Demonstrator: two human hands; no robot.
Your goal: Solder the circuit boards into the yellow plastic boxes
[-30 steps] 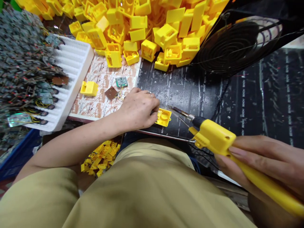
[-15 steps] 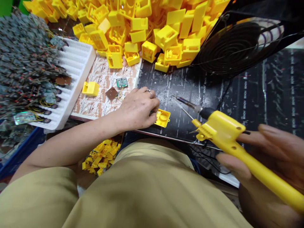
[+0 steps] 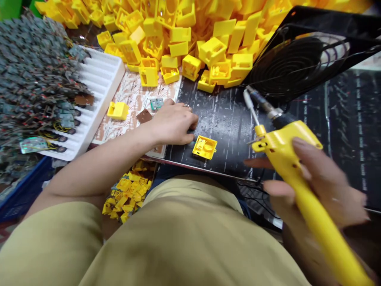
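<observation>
My left hand point(image 3: 174, 121) lies knuckles-up on the black mat point(image 3: 226, 115), fingers curled, just left of a small open yellow plastic case point(image 3: 204, 147) that it no longer touches. What its fingertips hold, if anything, is hidden. My right hand point(image 3: 315, 186), blurred, grips a yellow soldering iron point(image 3: 285, 159) by its long handle. The iron's metal tip point(image 3: 253, 99) points up and away, toward the fan, well clear of the case.
A heap of yellow plastic housings point(image 3: 190, 35) fills the back. A white slotted tray point(image 3: 95, 87) and a pile of circuit boards with wires point(image 3: 29, 79) lie left. A black fan grille point(image 3: 297, 59) leans at right. Two small boards point(image 3: 150, 109) and a loose yellow housing point(image 3: 118, 110) rest on printed paper.
The soldering iron swung from pointing left at the small case to pointing up toward the fan. My left hand slid back and left, off the case.
</observation>
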